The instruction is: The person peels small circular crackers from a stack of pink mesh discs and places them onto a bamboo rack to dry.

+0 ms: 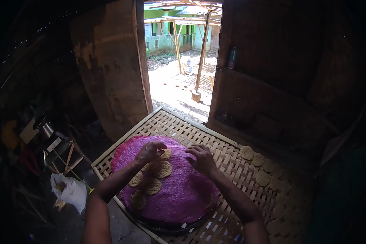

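A large round mound with a purple-pink, wrinkled covering [183, 183] rests on a woven bamboo rack; I cannot tell what is under the covering. Several flat, tan, round discs, like crackers [162, 169], lie on its left half, some overlapping. My left hand [150, 152] pinches the edge of one disc [165, 155] near the mound's far side. To its right, my right hand [202, 157] hovers low over or touches the covering, fingers curved and thumb apart, with nothing seen in it.
More tan discs [262, 178] lie in rows along the right of the bamboo rack [227, 162]. A white sack [69, 189] stands on the floor at left, below a small stand with a metal cup [47, 128]. Beyond the rack, a doorway opens onto a sunlit yard.
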A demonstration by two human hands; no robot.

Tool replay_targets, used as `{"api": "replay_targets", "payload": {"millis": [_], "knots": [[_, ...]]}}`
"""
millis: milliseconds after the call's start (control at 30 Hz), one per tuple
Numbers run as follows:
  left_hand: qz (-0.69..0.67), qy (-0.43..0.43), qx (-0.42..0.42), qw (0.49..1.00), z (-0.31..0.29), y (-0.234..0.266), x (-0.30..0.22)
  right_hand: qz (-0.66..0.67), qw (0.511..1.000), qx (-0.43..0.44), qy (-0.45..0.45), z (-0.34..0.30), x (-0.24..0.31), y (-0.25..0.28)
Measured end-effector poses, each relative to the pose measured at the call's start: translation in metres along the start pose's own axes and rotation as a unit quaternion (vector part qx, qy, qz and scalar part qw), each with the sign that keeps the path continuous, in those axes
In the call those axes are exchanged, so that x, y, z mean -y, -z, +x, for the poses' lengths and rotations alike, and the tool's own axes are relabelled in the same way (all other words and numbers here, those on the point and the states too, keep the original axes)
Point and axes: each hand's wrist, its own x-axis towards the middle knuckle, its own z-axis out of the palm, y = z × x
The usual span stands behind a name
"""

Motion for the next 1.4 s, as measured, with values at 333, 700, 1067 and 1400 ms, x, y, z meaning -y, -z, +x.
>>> {"api": "replay_targets", "payload": {"millis": [333,700,1067,1400], "knots": [[-0.052,-0.031,-0.022,0.998,-0.042,-0.01,0.005,-0.015,0.962,0.248,0.114,0.055,-0.002,-0.062],[0.033,0.066,-0.136,0.988,-0.035,-0.029,-0.017,-0.022,0.982,0.17,0.075,0.066,0.025,-0.057],[-0.076,0.126,-0.206,0.967,0.014,-0.033,0.049,0.234,0.953,0.084,-0.171,0.05,0.013,-0.086],[-0.257,0.082,-0.102,0.958,0.092,-0.044,0.009,0.309,0.894,-0.095,-0.31,0.049,-0.023,-0.081]]}}
